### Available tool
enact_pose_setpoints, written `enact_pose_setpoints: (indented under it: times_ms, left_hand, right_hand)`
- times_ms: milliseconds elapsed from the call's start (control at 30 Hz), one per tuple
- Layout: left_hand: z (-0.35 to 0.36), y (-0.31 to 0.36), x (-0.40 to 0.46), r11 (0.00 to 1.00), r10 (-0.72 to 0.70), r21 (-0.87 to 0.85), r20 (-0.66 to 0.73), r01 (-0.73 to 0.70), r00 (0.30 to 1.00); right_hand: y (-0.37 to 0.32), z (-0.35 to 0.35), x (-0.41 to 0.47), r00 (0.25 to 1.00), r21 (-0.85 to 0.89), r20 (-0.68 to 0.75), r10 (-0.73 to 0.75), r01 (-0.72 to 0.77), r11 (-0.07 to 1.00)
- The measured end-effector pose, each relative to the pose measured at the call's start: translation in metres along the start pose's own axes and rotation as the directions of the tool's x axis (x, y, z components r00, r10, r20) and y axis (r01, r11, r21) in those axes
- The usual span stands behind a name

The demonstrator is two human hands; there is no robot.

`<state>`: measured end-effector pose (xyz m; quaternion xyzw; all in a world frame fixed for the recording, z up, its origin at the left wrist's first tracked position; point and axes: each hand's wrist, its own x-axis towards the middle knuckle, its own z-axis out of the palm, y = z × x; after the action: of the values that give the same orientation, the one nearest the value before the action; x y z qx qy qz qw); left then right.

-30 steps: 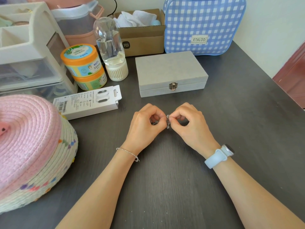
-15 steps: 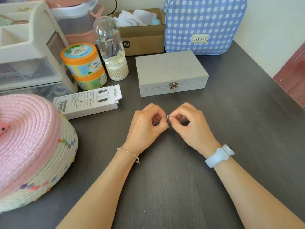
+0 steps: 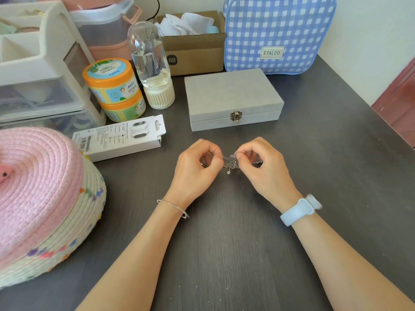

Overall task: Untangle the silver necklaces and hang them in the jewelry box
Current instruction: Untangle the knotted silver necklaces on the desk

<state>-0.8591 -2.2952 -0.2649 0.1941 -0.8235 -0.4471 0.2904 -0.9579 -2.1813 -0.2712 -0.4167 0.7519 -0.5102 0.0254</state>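
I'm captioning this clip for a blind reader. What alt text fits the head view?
Two hands, left hand and right hand, pinch a tangle of silver necklaces between them over a dark table. Behind them sits a closed grey jewelry box, latch toward the person.

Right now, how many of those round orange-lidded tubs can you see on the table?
2. They are stacked left of the clear bottle: the upper tub sits on the lower tub, behind the white carton. More could be hidden behind the drawer unit.
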Motion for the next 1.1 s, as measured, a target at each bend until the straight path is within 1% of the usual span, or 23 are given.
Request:
enact_pose_setpoints:
  times_ms: [133,300,500,667,800,900,1000,1100]
  left_hand:
    - [0.0009,-0.0025,-0.0011,0.999,0.002,0.034,-0.049,0.0,0.999]
    - [0.0027,-0.0043,-0.0026,0.984,0.119,0.135,-0.018,-0.115,0.993]
    - [0.0026,-0.0041,-0.0019,0.97,0.136,0.205,-0.002,-0.133,0.991]
    - [0.0034,-0.0048,-0.0023,0.942,0.19,0.277,0.028,-0.19,0.981]
    - [0.0034,-0.0061,-0.0019,0.947,0.188,0.264,0.018,-0.186,0.982]
    - [0.0034,-0.0062,-0.0016,0.955,0.183,0.241,-0.024,-0.172,0.983]
    - [0.0015,-0.0059,-0.0006,0.982,0.139,0.145,-0.09,-0.125,0.986]
    - [0.0,-0.0035,0.0003,0.997,0.075,0.044,-0.115,-0.071,0.991]
  right_hand:
    - [-0.0007,0.0,-0.0008,1.0,0.0,0.024,-0.011,0.011,1.0]
    - [-0.0021,0.0002,-0.0017,1.0,0.006,0.029,-0.009,0.009,1.0]
    - [-0.0016,-0.0002,-0.002,0.998,-0.016,0.056,-0.033,0.034,0.999]
    - [-0.0019,-0.0006,-0.002,0.997,-0.028,0.065,-0.04,0.042,0.999]
    - [-0.0038,-0.0009,-0.0016,0.998,-0.016,0.052,-0.026,0.027,1.0]
    - [-0.0039,-0.0016,-0.0018,0.998,-0.035,0.066,-0.002,0.004,0.999]
    - [-0.0034,-0.0052,-0.0015,0.997,-0.047,0.065,0.029,-0.026,0.999]
    - [-0.0043,-0.0092,-0.0013,0.996,0.0,0.045,0.074,-0.074,0.997]
